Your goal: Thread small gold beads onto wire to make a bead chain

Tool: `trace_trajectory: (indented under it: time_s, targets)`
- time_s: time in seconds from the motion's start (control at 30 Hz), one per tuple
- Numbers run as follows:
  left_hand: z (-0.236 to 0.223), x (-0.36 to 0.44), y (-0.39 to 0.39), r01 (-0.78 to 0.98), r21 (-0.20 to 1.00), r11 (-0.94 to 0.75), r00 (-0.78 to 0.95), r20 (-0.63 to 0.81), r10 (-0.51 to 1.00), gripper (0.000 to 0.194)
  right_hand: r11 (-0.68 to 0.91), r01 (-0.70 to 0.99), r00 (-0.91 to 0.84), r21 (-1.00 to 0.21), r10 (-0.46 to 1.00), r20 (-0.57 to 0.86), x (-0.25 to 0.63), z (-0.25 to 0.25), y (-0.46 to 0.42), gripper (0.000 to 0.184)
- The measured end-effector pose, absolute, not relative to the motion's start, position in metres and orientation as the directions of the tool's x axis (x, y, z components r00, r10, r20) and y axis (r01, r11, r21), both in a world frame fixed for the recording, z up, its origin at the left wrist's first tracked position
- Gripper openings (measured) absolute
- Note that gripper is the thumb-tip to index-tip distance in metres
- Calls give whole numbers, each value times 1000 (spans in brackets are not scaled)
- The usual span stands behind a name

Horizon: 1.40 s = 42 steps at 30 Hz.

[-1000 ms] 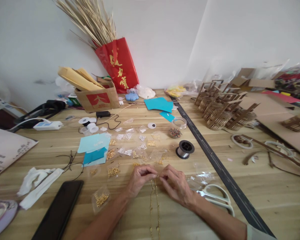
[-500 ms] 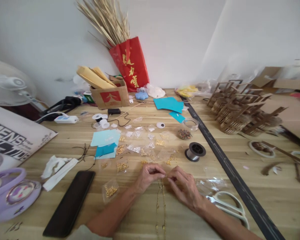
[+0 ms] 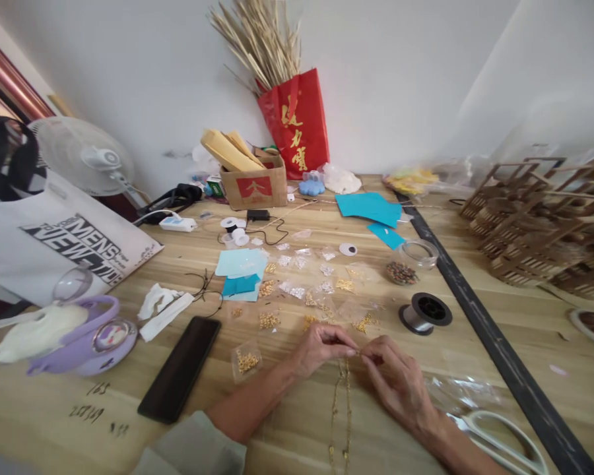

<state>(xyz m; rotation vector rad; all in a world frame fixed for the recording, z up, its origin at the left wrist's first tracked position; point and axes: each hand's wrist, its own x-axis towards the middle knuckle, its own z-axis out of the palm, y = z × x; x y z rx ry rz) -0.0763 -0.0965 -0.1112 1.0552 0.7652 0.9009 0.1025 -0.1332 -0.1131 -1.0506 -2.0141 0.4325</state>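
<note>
Thumb and forefinger of my left hand (image 3: 327,348) pinch the upper end of a thin gold chain (image 3: 347,402) strung with small beads. Its two strands hang down toward the table's front. Close by on the right, my right hand (image 3: 396,373) is also pinched, its fingertips meeting the same end of the chain. The tiny part between the fingertips is too small to make out. Just beyond my hands lie small bags of gold findings (image 3: 363,323) and silver pieces (image 3: 293,289). A bag of gold beads (image 3: 247,361) rests beside my left forearm.
White-handled scissors (image 3: 505,435) lie beside my right forearm, a wire spool (image 3: 428,313) beyond. At left are a black phone (image 3: 181,369) and a purple toy-like object (image 3: 89,336). A bead jar (image 3: 402,272), cardboard box (image 3: 255,185), red bag (image 3: 299,125) and wooden baskets (image 3: 534,224) stand farther back.
The view has swung left, so everything sits farther right and more of the fan and white bag shows. Both hands keep their pinch at the chain's end.
</note>
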Motion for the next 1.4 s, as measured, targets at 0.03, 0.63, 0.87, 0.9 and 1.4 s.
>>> trace_trajectory:
  time_s: [0.03,0.63,0.87,0.9,1.4]
  targets:
    - [-111,-76,-96,-243,945,220,436,-97,895,25,596,525,-331,-607,800,500,103,-113,-133,10]
    - [-118,-74,-96,-281,916,287,453,-137,881,34,602,531,-371,-596,798,476,105,-116,-133,13]
    - [-120,-73,-96,-312,888,338,437,-182,881,34,616,504,-388,-605,787,479,106,-117,-132,12]
    - [-119,-73,-96,-315,887,338,434,-183,882,34,616,500,-387,-609,788,479,106,-116,-131,12]
    - [-116,-73,-97,-293,892,344,405,-210,890,34,582,467,-328,-666,813,481,106,-119,-131,10]
